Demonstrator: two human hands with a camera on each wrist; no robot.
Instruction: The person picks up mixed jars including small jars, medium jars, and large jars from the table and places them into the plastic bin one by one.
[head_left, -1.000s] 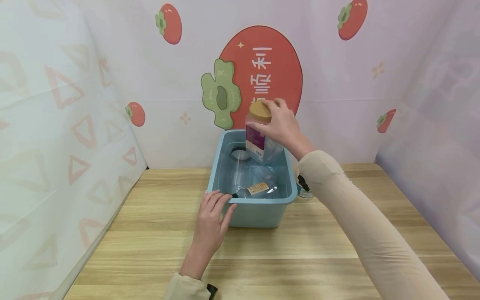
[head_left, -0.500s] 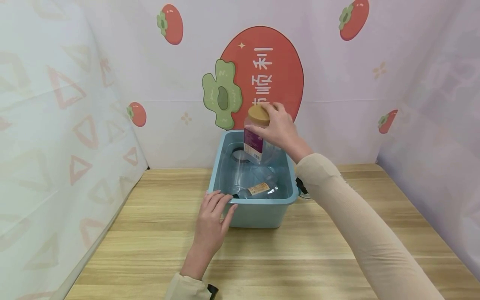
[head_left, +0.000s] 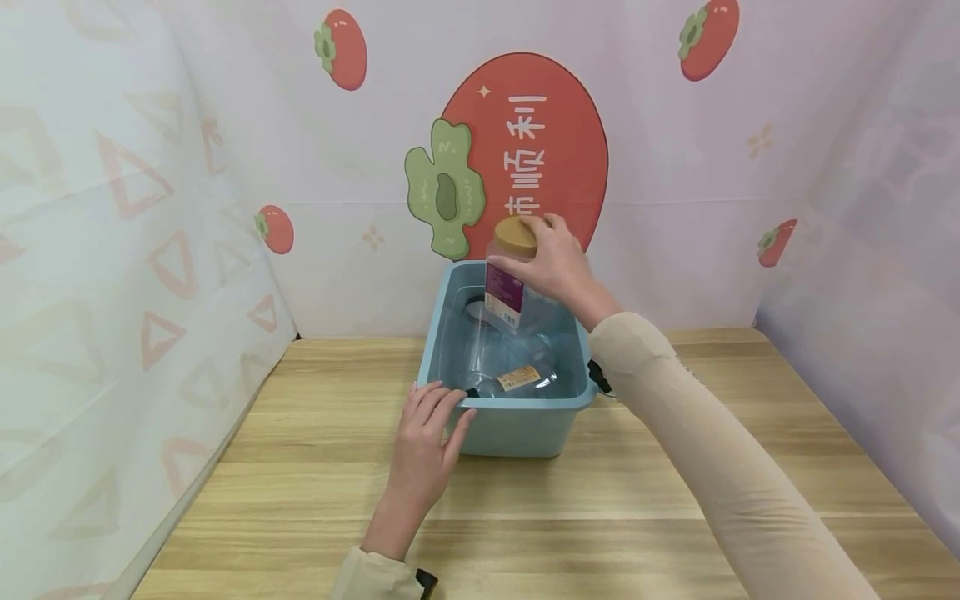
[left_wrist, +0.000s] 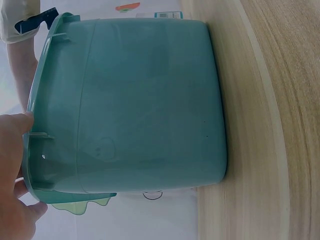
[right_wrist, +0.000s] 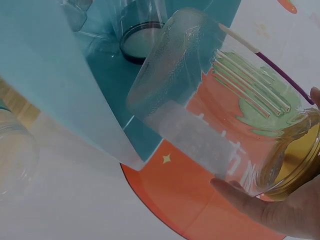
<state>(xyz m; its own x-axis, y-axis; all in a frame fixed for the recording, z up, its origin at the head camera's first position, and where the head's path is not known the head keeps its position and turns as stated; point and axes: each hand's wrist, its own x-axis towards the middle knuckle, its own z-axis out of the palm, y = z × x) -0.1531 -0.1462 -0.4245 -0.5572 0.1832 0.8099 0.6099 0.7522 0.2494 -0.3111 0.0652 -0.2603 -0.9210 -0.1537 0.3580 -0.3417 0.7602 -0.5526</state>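
My right hand [head_left: 558, 258] grips a clear plastic jar [head_left: 502, 283] near its gold lid [head_left: 514, 235]. The jar has a purple and white label and hangs slightly tilted, its lower part inside the blue bin [head_left: 517, 403]. In the right wrist view, its clear wall [right_wrist: 175, 65] shows above the bin's interior. My left hand [head_left: 426, 433] holds the bin's near left rim, fingers over the edge and thumb on the outer wall. Inside the bin lie a clear bottle with an orange label [head_left: 519, 378] and a clear container with a black-ringed end [right_wrist: 142, 44].
The bin stands on a wood-grain table [head_left: 570, 533]. Just right of it, mostly hidden by my right sleeve [head_left: 697, 417], is another clear container [right_wrist: 15, 155]. A patterned white cloth [head_left: 360, 275] hangs behind the table and along both sides.
My right hand and the jar have moved down a little and slightly left, deeper into the bin. The left hand stays on the rim.
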